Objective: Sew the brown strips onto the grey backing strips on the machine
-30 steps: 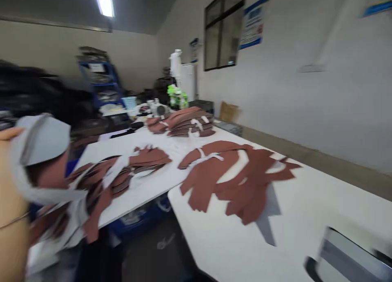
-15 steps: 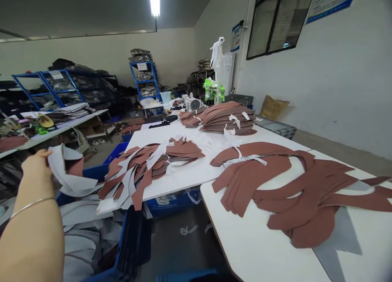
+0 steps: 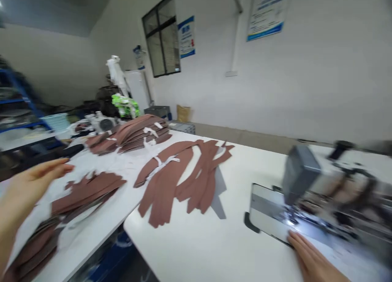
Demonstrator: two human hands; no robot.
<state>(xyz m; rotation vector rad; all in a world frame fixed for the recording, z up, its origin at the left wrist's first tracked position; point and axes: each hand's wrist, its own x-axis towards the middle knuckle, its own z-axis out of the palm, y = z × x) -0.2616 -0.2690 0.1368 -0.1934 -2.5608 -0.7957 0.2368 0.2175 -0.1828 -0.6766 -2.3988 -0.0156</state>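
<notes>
My left hand (image 3: 38, 182) is raised at the left with its fingers stretched out and nothing visible in them. It is above a bundle of brown fabric strips (image 3: 88, 190) on the white table. At the lower right my right hand (image 3: 315, 257) rests flat, fingers extended, at the edge of a sewing machine's bed (image 3: 266, 204). The machine's grey head (image 3: 301, 172) stands just beyond it, with a lit needle area. Between my hands, more brown curved fabric pieces (image 3: 183, 180) are spread out, partly tied with a white strip (image 3: 161, 165).
Farther back on the table is a thick stack of brown pieces (image 3: 142, 133) with white ties. A second sewing machine (image 3: 102, 123) stands behind it. A gap separates the two white tables, with a blue crate (image 3: 113, 253) below. Grey crates (image 3: 182, 127) stand by the wall.
The view has swung to the right. My left hand has let go of the grey-and-brown fabric piece it held over the blue crate. My right hand and the near sewing machine have come into view.
</notes>
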